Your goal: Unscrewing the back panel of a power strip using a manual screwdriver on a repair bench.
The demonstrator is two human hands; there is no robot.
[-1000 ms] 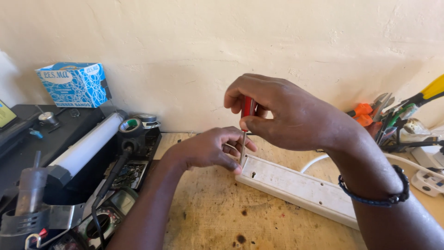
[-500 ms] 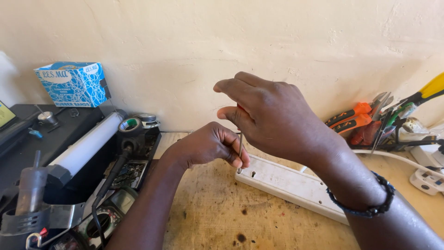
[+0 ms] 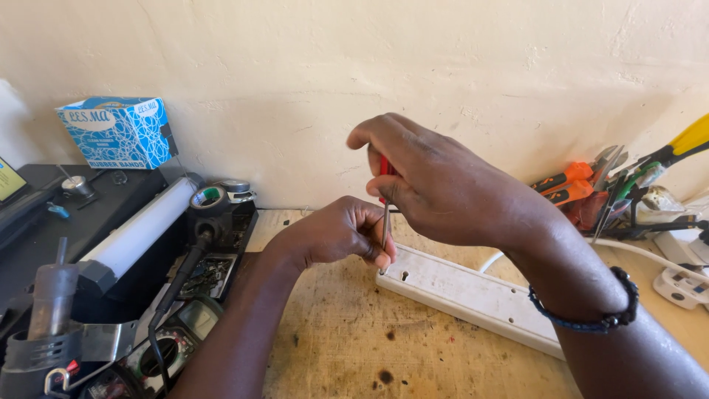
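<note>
- Our right hand (image 3: 443, 188) gripped a red-handled screwdriver (image 3: 385, 203) upright at frame centre.
- Our left hand (image 3: 336, 233) pinched its shaft above the white power strip (image 3: 473, 295) on the counter (image 3: 347, 340).

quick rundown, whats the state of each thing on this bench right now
screwdriver: upright, tip down at the strip's near end
right hand: closed on the red handle
left hand: fingers pinched at the shaft, low down
power strip: flat on the bench, back side up, lying at a slant
blue box: upright against the wall
pliers: piled at the right by the wall
multimeter: lying at the bench's left edge
</note>
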